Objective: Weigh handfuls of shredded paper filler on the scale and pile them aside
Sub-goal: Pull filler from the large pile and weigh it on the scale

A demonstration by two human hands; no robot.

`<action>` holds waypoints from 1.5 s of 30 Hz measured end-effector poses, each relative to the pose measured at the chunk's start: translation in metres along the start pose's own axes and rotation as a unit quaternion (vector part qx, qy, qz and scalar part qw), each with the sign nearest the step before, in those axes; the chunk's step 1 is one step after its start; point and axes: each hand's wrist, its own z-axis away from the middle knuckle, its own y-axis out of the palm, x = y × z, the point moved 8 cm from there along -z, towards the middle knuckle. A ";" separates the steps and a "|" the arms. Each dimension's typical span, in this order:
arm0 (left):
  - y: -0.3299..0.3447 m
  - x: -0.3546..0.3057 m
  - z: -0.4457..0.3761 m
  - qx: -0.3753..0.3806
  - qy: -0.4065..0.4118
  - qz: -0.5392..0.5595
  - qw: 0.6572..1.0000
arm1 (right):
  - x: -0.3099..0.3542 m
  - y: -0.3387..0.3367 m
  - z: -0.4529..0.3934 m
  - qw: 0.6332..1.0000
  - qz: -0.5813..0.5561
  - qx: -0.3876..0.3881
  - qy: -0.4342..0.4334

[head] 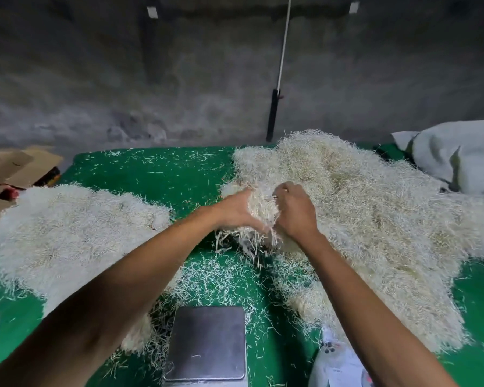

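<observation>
A big heap of cream shredded paper filler (361,196) covers the right half of the green table. My left hand (235,209) and my right hand (295,212) are pressed together at its near-left edge, both closed around one handful of filler (259,219) lifted off the surface, with strands hanging below. A flatter pile of filler (73,227) lies on the left. The scale (208,343), with a bare grey metal platform, sits at the near edge between my forearms.
Loose shreds are scattered over the green table cover (162,169). Flattened cardboard (9,171) lies at the far left. A pale sack (458,155) rests at the far right. A white plastic bag with paper (336,364) sits beside the scale. A grey wall stands behind.
</observation>
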 end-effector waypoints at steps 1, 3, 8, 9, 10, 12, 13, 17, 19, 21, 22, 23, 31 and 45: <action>-0.010 -0.002 -0.005 -0.034 0.021 -0.091 0.995 | 0.007 0.002 0.004 0.998 0.051 0.006 -0.033; -0.051 -0.016 -0.008 -0.156 0.052 -0.268 0.949 | -0.011 0.027 0.021 0.992 0.106 0.066 -0.016; -0.151 0.005 0.013 -0.317 -0.025 -0.213 0.924 | -0.099 0.091 0.096 0.965 0.142 0.201 0.086; -0.154 0.013 0.014 -0.305 -0.035 -0.120 0.944 | -0.102 0.098 0.102 0.962 0.135 0.221 0.088; -0.149 0.018 0.015 -0.283 -0.040 -0.019 0.958 | -0.098 0.097 0.101 0.964 0.109 0.223 0.095; -0.133 0.020 0.014 -0.243 -0.056 0.150 0.957 | -0.074 0.080 0.081 0.979 0.052 0.174 0.092; -0.125 0.018 0.012 -0.232 -0.068 0.200 0.949 | -0.054 0.067 0.066 0.987 0.027 0.137 0.076; -0.097 0.008 0.009 -0.204 -0.085 0.291 0.931 | 0.027 0.037 0.024 0.981 -0.164 0.106 0.022; -0.086 0.008 0.013 -0.179 -0.085 0.322 0.926 | 0.051 0.036 0.015 0.940 -0.289 0.172 0.060; -0.084 0.015 0.025 -0.182 -0.098 0.363 0.909 | 0.051 0.044 0.014 0.921 -0.280 0.254 0.094; -0.088 0.023 0.033 -0.189 -0.104 0.389 0.896 | 0.043 0.046 0.016 0.930 -0.202 0.289 0.101; -0.090 0.032 0.042 -0.190 -0.109 0.413 0.884 | 0.030 0.042 0.018 0.945 -0.076 0.300 0.106; -0.023 0.097 0.112 -0.167 -0.191 0.388 0.886 | 0.053 0.037 0.042 0.859 -0.380 0.275 0.205; 0.092 0.195 0.206 -0.121 -0.243 0.452 0.850 | 0.089 0.105 0.164 0.929 -0.211 0.273 0.136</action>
